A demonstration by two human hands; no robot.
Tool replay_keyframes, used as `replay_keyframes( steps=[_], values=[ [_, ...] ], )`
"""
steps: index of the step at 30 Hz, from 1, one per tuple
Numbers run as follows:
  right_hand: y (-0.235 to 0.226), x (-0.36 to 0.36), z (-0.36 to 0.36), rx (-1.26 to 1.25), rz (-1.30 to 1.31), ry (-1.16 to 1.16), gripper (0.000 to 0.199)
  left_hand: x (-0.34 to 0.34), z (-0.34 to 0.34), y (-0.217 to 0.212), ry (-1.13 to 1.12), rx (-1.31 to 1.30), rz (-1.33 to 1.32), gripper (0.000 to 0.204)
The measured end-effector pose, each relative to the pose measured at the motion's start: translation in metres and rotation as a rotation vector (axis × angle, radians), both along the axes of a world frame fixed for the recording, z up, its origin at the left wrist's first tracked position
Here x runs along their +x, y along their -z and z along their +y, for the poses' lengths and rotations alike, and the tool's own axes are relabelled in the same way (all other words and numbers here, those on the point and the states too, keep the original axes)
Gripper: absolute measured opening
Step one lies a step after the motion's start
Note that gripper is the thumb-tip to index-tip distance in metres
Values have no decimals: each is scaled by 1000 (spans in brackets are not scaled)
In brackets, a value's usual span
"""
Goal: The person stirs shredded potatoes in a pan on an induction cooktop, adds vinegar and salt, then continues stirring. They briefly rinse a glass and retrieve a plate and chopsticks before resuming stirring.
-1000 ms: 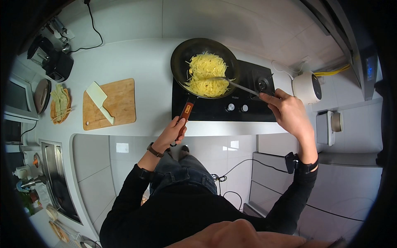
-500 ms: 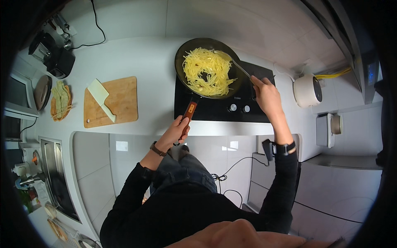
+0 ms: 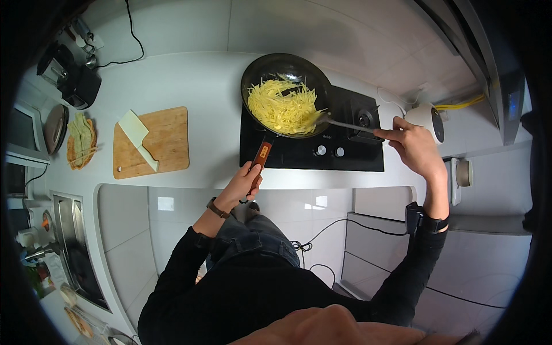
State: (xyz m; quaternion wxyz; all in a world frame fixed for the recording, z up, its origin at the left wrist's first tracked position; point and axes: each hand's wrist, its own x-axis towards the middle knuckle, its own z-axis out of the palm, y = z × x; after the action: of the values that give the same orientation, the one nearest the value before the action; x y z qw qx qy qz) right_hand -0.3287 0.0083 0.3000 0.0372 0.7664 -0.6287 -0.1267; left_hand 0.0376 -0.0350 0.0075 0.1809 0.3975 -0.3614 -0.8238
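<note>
A dark frying pan (image 3: 261, 66) holds pale yellow shreds that look like potato (image 3: 282, 109), heaped toward its near side. It sits over the left part of a black gas cooktop (image 3: 362, 158). My left hand (image 3: 241, 183) is closed around the pan's reddish-brown handle (image 3: 262, 155) at the counter's front edge. To the right of the pan, my right hand (image 3: 415, 146) grips the end of a long metal spatula (image 3: 351, 125), forefinger stretched along its handle. The spatula's blade is at the shreds by the pan's right rim, slightly blurred.
A wooden cutting board (image 3: 175, 135) bears a pale cleaver (image 3: 135, 131) at left. Beyond stand a basket (image 3: 72, 154) with a greenish cloth and a black blender (image 3: 80, 86). A white rice cooker (image 3: 420, 117) is behind my right hand. The right burner (image 3: 363, 119) is uncovered.
My right hand has moved right and toward me, drawing the spatula from the pan's far side to its near right rim. The shreds have shifted nearer. My left hand keeps its grip.
</note>
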Motion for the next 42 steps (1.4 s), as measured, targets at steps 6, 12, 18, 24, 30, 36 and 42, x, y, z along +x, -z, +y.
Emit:
replay_keyframes(
  steps=[6, 12, 18, 24, 30, 36, 42],
  values=[
    [53, 17, -47, -11, 42, 68, 41, 0, 1, -1, -5, -3, 3, 27],
    [115, -12, -73, -268, -246, 215, 39, 0, -1, -2, -2, 14, 23, 26],
    [160, 22, -74, -265, -433, 181, 36, 1, 1, 1, 5, 10, 11, 28],
    [101, 40, -21, -161, -311, 31, 44, 0, 0, 2, 20, 8, 1, 28],
    [15, 56, 20, -28, -191, 46, 38, 0, 0, 0, 0, 13, -5, 26],
    [91, 79, -24, -119, -207, 102, 32, 0, 1, 1, -3, 10, 27, 26],
    [99, 13, -49, -237, -409, 206, 34, 0, 1, 0, 5, 15, 0, 31]
  ],
)
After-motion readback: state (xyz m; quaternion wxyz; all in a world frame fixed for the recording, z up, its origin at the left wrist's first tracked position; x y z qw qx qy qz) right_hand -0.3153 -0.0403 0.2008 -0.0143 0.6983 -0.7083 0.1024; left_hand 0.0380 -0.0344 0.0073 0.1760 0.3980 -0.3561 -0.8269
